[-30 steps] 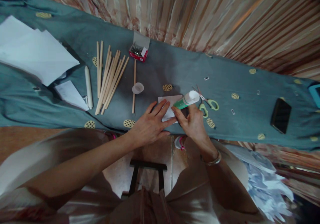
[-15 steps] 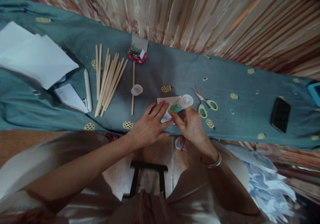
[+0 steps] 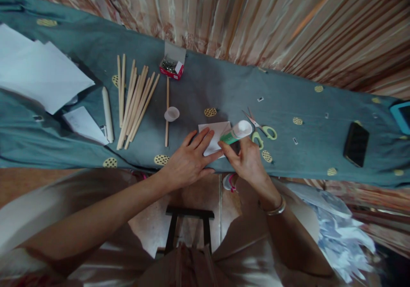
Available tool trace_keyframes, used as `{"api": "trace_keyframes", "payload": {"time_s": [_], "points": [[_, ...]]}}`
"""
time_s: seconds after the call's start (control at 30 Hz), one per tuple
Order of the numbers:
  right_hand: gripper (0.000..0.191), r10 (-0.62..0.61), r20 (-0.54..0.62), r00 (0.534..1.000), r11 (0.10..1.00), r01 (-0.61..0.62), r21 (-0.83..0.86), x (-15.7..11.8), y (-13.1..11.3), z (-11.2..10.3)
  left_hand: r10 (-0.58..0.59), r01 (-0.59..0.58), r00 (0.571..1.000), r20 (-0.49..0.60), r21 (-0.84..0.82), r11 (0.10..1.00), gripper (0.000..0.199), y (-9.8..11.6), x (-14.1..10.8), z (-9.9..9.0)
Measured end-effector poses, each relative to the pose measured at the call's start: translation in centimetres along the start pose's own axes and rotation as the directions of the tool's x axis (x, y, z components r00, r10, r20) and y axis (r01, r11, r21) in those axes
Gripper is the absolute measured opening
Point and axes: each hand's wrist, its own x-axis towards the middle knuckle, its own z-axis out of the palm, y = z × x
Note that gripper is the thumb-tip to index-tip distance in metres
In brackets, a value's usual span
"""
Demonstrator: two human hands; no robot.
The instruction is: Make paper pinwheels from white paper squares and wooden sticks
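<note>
A small white sheet of paper [image 3: 209, 129] lies on the table cloth in front of me. My left hand [image 3: 194, 156] rests on it, palm down with the fingers spread. Within my right hand [image 3: 248, 156] is a green and white glue stick [image 3: 236, 132], gripped between thumb and fingers and tilted over the paper's right side. The end of the glue stick nearest the paper is partly hidden by the hand, so contact cannot be made out. Scissors with green handles [image 3: 263, 130] lie open just right of the glue stick.
Several wooden sticks [image 3: 137, 107] lie to the left, with a single stick under a small translucent cap [image 3: 172, 114]. Behind it stands a red box of metal pieces [image 3: 172, 67]. White sheets [image 3: 45, 71] cover the far left; a black phone [image 3: 356, 144] lies right.
The glue stick and my right hand have shifted slightly right over the paper. My left hand still presses on the sheet. The whole view has moved a little.
</note>
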Motion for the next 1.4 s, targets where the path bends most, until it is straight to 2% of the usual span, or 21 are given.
{"api": "trace_keyframes", "payload": {"time_s": [0.37,0.7,1.4], "points": [[0.033,0.031,-0.026,0.999,0.999,-0.031,0.034,0.7,0.4,0.1,-0.008,0.008,1.000,0.012,-0.001,1.000,0.062,0.1,0.0,-0.1],[0.028,0.064,0.006,0.998,0.996,-0.064,0.064,1.4,-0.2,0.0,-0.010,0.011,1.000,0.016,-0.005,1.000,0.061,0.2,0.1,-0.3],[0.035,-0.057,0.040,0.998,0.997,0.055,0.050,1.0,-0.4,0.7,-0.011,0.011,1.000,0.016,-0.010,1.000,0.053,0.1,0.1,-0.3]]}}
